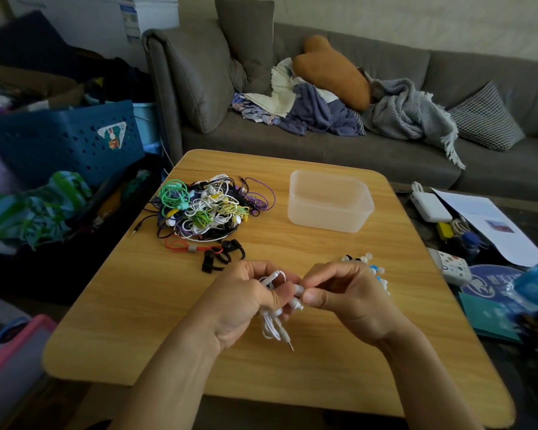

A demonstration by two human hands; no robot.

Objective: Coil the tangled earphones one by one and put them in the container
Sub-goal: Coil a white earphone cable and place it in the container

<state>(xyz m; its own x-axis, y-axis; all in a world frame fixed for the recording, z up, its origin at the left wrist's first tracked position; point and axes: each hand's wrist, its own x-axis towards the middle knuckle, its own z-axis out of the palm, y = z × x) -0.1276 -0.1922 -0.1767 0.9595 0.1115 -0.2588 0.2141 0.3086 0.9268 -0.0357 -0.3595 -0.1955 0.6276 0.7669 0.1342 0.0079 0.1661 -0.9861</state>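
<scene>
The white earphones sit bunched in the left hand, held above the near middle of the wooden table. Their cord is gathered into loops that run roughly up and down through the fist: 1 loop arches out of the top, and the rest hangs below the palm, ending in the metal jack plug, which points down toward the table. The left hand's fingers are curled round this bundle. The right hand meets it from the right, with thumb and forefinger pinching what looks like 1 of the white earbuds at the bundle's right edge.

So the free end lies to the right of the coil, already in the right hand, and the coil's long axis is close to vertical. Any further wrapping would likely pass across that axis, with the right hand as the working one.

The translucent plastic container stands further back and to the right, nearer the right hand, and looks to hold nothing yet. To its left lies the tangled pile of earphones, with a black and orange pair just in front.
</scene>
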